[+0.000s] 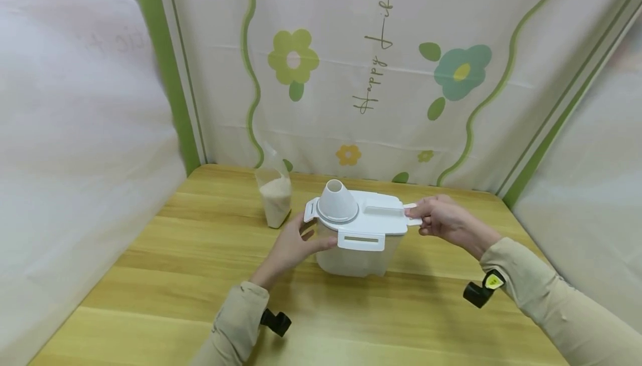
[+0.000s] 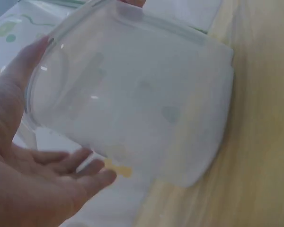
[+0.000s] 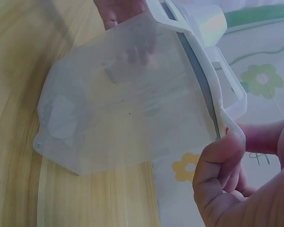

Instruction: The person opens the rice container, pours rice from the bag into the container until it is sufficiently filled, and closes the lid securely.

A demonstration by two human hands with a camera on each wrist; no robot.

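Note:
A translucent storage container (image 1: 351,257) stands on the table, its white lid (image 1: 381,204) carrying a cone-shaped cap (image 1: 338,203). White latches stick outward from the lid's sides, including the front latch (image 1: 361,240). My left hand (image 1: 296,243) lies at the container's left end, thumb against the front near the rim; in the left wrist view its other fingers (image 2: 97,175) are loosely extended along the wall. With thumb and bent index finger, my right hand (image 1: 443,218) pinches the right-side latch (image 1: 413,221). The right wrist view shows this pinch at the lid's edge (image 3: 213,85).
A clear bag (image 1: 276,196) partly filled with pale grains stands behind and left of the container. The wooden table (image 1: 150,299) is bounded by a floral curtain (image 1: 321,115) at the back and pale sheets on both sides.

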